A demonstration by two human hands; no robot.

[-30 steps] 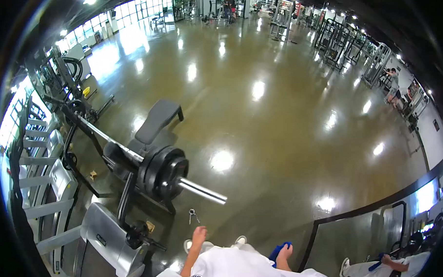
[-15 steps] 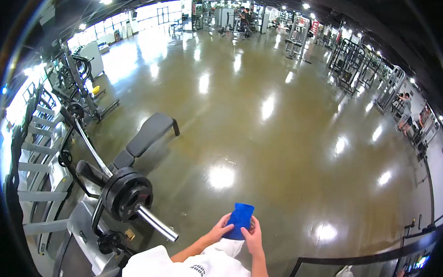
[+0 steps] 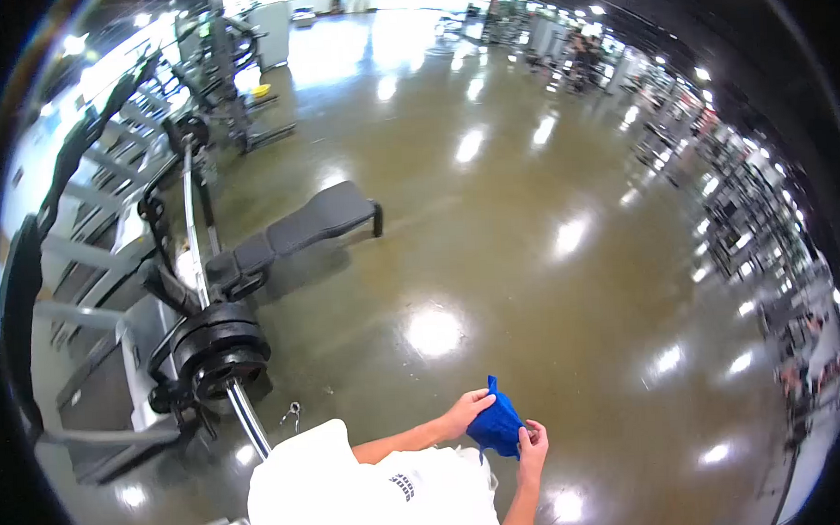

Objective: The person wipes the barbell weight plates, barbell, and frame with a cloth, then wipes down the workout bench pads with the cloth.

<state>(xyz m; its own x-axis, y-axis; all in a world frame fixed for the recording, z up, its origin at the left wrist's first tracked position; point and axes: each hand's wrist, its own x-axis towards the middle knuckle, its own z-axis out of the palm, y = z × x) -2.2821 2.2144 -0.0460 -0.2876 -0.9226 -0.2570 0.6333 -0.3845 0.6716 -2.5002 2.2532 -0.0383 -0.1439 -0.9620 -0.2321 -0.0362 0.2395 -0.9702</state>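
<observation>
A blue cloth (image 3: 496,426) hangs between my two hands, low in the middle of the view, in front of my white shirt. My left hand (image 3: 470,412) pinches its upper left edge. With thumb and fingers together, my right hand (image 3: 533,440) grips the cloth's right side. The cloth looks bunched, with a narrow tip standing up at its top. Left of my hands, a small metal clip (image 3: 292,415) lies on the floor near the end of the barbell (image 3: 245,419).
A grey bench (image 3: 319,218) stands beside the barbell and its black plates (image 3: 221,343). Treadmills (image 3: 100,366) line the left side. Glossy floor (image 3: 532,296) stretches ahead, with blurred gym machines (image 3: 742,214) along the right.
The view has turned left, and the bench appears further right. The blue cloth was spread flat between both hands half a second ago and is now bunched. One second ago only my right hand held it.
</observation>
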